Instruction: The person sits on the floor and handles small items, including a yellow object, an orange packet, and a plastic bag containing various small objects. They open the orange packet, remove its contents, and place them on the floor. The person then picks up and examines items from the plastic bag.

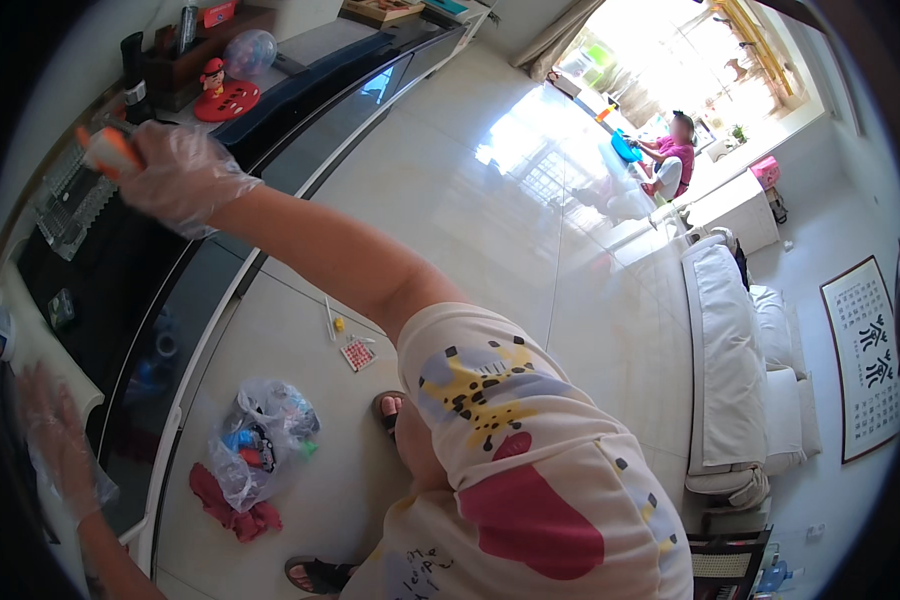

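My right hand [169,172], in a clear disposable plastic glove, grips an orange-and-white object [112,152] over the black glossy top of a low cabinet [150,259]. Motion blur hides exactly what the object is. Just beyond that hand lies a clear ridged plastic tray [71,214]. My left hand [51,420], gloved the same way, is blurred at the lower left, fingers spread, beside a cream-coloured sheet or mat [52,337]. Whether it touches the mat I cannot tell. A small clear box [61,309] sits on the black top between the hands.
A red figurine stand [227,100], a transparent ball [250,54] and a wooden organizer [187,71] stand farther along the cabinet. On the floor lie a filled plastic bag [262,442] and a red cloth [232,510]. Another person [675,154] sits by a blue basin [625,146] near the window.
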